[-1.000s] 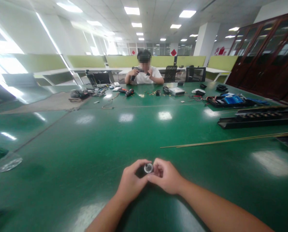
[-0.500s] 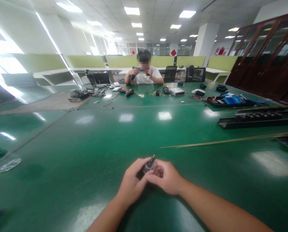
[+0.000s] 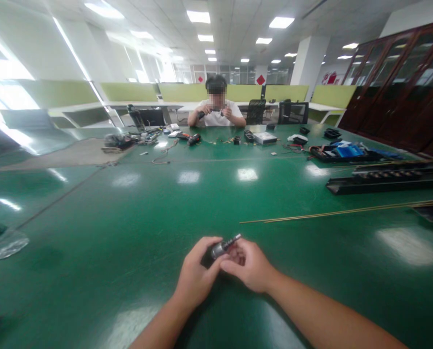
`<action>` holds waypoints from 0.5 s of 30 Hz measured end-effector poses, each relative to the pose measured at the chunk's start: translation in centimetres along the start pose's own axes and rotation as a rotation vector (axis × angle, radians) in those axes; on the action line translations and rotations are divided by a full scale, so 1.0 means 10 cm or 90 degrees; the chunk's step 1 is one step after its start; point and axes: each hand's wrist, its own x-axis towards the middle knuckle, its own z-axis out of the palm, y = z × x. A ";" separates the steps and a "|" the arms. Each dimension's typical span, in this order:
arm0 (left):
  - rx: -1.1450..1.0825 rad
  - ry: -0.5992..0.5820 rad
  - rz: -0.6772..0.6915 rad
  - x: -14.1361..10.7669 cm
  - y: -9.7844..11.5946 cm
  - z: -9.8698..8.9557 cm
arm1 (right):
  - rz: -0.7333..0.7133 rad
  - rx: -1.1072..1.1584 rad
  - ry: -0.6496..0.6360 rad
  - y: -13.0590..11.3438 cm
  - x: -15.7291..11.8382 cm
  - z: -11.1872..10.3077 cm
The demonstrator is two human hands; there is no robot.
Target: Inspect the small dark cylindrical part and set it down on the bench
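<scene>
A small dark-grey metal cylinder with a narrow stepped shaft [image 3: 221, 249] is held between my hands, just above the green table. Its thin bright end points up and to the right. My left hand [image 3: 197, 271] wraps round the thick body with thumb and fingers, hiding its lower part. From the other side, my right hand [image 3: 252, 265] has its fingers curled against the part, below the shaft. Its thumb meets the tip of my left thumb.
Thin brass-coloured rods [image 3: 311, 216] lie to the right, before a long black channel [image 3: 383, 182]. A black tray [image 3: 342, 154] holds blue items farther back. Across the green table [image 3: 158, 208], a person in a white shirt [image 3: 216, 116] handles dark objects near a power drill [image 3: 193, 139].
The metal part has tipped over to the right, so its shaft leans lower, towards my right fingers. My hands stay nearly in place. The person opposite has lowered what they hold slightly.
</scene>
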 end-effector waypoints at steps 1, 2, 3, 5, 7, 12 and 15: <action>-0.006 -0.005 0.000 0.00 0.00 0.00 | -0.001 -0.001 0.003 0.01 0.00 0.00; -0.013 -0.012 0.000 0.00 0.00 0.00 | -0.002 0.000 0.008 0.02 0.01 0.00; -0.020 -0.017 -0.002 -0.01 0.01 -0.01 | -0.003 0.004 0.013 0.02 0.01 0.00; -0.033 -0.025 -0.010 -0.02 0.01 -0.02 | -0.005 0.019 0.017 0.03 0.02 -0.01; -0.048 -0.033 -0.027 -0.03 0.01 -0.03 | -0.007 0.034 0.012 0.02 0.02 -0.01; -0.095 -0.067 -0.054 -0.03 0.01 -0.07 | -0.008 0.037 -0.002 -0.05 0.01 -0.02; -0.101 -0.074 -0.055 -0.02 0.02 -0.07 | -0.013 0.021 0.007 -0.07 0.01 -0.02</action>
